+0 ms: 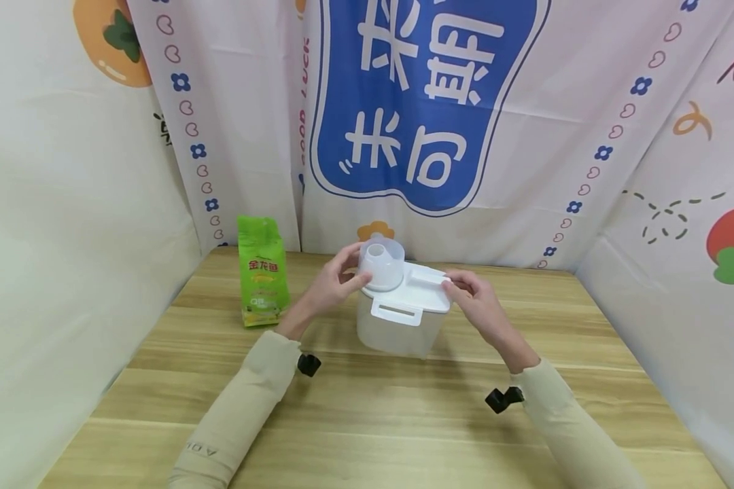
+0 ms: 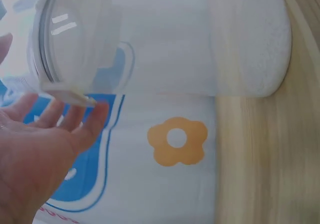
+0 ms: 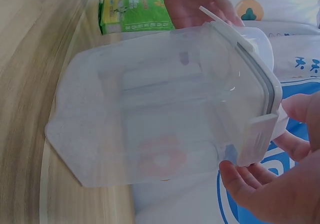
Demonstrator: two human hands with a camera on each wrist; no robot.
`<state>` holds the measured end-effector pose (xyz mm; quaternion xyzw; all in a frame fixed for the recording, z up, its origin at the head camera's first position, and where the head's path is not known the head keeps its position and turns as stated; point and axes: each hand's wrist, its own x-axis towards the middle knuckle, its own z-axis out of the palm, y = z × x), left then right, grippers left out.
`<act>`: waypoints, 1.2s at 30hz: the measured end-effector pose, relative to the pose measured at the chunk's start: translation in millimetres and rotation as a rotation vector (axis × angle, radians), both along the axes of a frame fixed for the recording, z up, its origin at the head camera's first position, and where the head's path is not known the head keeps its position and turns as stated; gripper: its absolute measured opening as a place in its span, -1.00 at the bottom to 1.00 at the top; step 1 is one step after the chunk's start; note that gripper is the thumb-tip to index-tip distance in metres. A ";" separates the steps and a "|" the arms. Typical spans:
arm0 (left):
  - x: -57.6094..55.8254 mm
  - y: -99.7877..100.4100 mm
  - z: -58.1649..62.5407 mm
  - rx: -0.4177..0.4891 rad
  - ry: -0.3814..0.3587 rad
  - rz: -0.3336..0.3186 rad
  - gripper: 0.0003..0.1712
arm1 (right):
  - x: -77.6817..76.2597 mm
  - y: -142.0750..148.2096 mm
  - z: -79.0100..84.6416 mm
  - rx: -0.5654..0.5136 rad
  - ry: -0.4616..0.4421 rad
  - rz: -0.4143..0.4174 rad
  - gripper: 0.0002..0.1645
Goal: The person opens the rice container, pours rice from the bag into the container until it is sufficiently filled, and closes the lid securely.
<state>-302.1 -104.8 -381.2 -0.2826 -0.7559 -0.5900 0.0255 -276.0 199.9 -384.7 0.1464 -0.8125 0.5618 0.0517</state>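
A translucent plastic storage container point(image 1: 397, 337) stands on the table, with a white lid point(image 1: 427, 292) on top. A clear cup point(image 1: 384, 265) sits on the lid's left part. On the near side a white latch point(image 1: 397, 312) sticks outward. My left hand point(image 1: 330, 282) grips the lid's left end around the cup, thumb in front; its fingertips meet a clip point(image 2: 70, 93) in the left wrist view. My right hand point(image 1: 480, 305) holds the lid's right end, thumb on top and fingers by a side latch point(image 3: 257, 139) in the right wrist view.
A green food bag point(image 1: 263, 272) stands upright on the wooden table point(image 1: 373, 421), left of the container. Printed cloth point(image 1: 251, 81) hangs behind the table and along both sides.
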 end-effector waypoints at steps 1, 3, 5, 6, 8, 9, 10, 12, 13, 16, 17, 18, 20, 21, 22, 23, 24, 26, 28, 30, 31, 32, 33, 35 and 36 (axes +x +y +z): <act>-0.4 1.5 -2.3 -0.003 -0.006 0.011 -0.26 | 1.1 0.6 -0.2 0.007 0.000 -0.004 -0.61; 1.0 5.0 -3.7 -0.011 -0.019 0.030 -0.26 | 3.1 1.1 -0.1 0.014 -0.003 -0.014 -0.62; 3.6 8.8 -2.6 -0.015 -0.035 0.046 -0.26 | 4.9 1.2 -0.2 0.024 -0.005 -0.022 -0.63; 4.8 10.4 -1.8 -0.016 -0.039 0.055 -0.27 | 5.5 1.2 -0.4 0.027 -0.004 -0.025 -0.63; 6.7 13.2 -0.3 -0.020 -0.043 0.072 -0.28 | 7.2 0.6 -0.4 0.031 -0.005 -0.024 -0.63; 7.5 14.3 0.3 -0.022 -0.042 0.081 -0.29 | 8.0 0.3 -0.4 0.035 -0.004 -0.020 -0.63; 7.9 15.2 0.5 -0.020 -0.039 0.088 -0.29 | 9.0 -0.2 -0.4 0.037 -0.003 -0.016 -0.63; 8.6 16.4 0.9 -0.022 -0.033 0.104 -0.28 | 11.2 -1.2 -0.1 0.043 -0.001 -0.005 -0.64; 9.1 16.8 1.2 -0.026 -0.030 0.109 -0.26 | 12.7 -1.8 0.3 0.052 -0.001 0.002 -0.65; 9.7 18.5 2.1 -0.041 -0.030 0.132 -0.18 | 17.1 -4.1 1.0 0.071 0.005 0.019 -0.66; 9.6 19.2 2.5 -0.049 -0.032 0.141 -0.15 | 18.3 -4.9 0.9 0.074 0.007 0.026 -0.67; 9.5 20.1 3.1 -0.055 -0.036 0.149 -0.12 | 19.7 -6.0 0.9 0.073 0.009 0.032 -0.67; 8.7 21.8 4.0 -0.068 -0.048 0.166 -0.07 | 21.7 -7.9 0.5 0.076 0.015 0.040 -0.68; 7.6 23.0 4.0 -0.069 -0.054 0.170 -0.07 | 22.4 -8.8 0.1 0.074 0.017 0.044 -0.69; 7.0 23.9 4.4 -0.062 -0.058 0.175 -0.07 | 22.9 -9.8 -0.2 0.074 0.020 0.044 -0.69; 6.3 24.7 4.3 -0.053 -0.062 0.180 -0.09 | 23.5 -10.5 -0.6 0.076 0.022 0.044 -0.70; 5.9 25.2 4.1 -0.044 -0.069 0.185 -0.10 | 24.5 -11.1 -0.6 0.079 0.026 0.044 -0.70; 5.3 25.5 2.7 -0.026 -0.081 0.200 -0.15 | 25.0 -12.0 -1.3 0.083 0.028 0.041 -0.70; 5.8 25.0 1.2 -0.010 -0.089 0.213 -0.19 | 24.9 -12.4 -1.9 0.086 0.029 0.037 -0.70; 5.7 24.0 -0.5 -0.012 -0.087 0.219 -0.20 | 25.0 -12.4 -2.5 0.086 0.032 0.037 -0.70; 5.4 23.6 -1.0 -0.011 -0.083 0.217 -0.20 | 24.8 -12.5 -2.9 0.086 0.030 0.036 -0.71; 4.9 23.2 -1.4 -0.011 -0.079 0.215 -0.21 | 25.0 -12.7 -3.0 0.085 0.032 0.036 -0.72; 4.4 22.9 -1.4 -0.011 -0.074 0.209 -0.21 | 25.5 -12.9 -3.0 0.083 0.035 0.039 -0.73; 3.6 22.8 -0.9 -0.001 -0.072 0.198 -0.23 | 27.2 -13.6 -2.8 0.077 0.045 0.048 -0.75; 3.2 22.8 -0.6 0.007 -0.074 0.191 -0.24 | 28.1 -13.9 -2.9 0.076 0.050 0.053 -0.75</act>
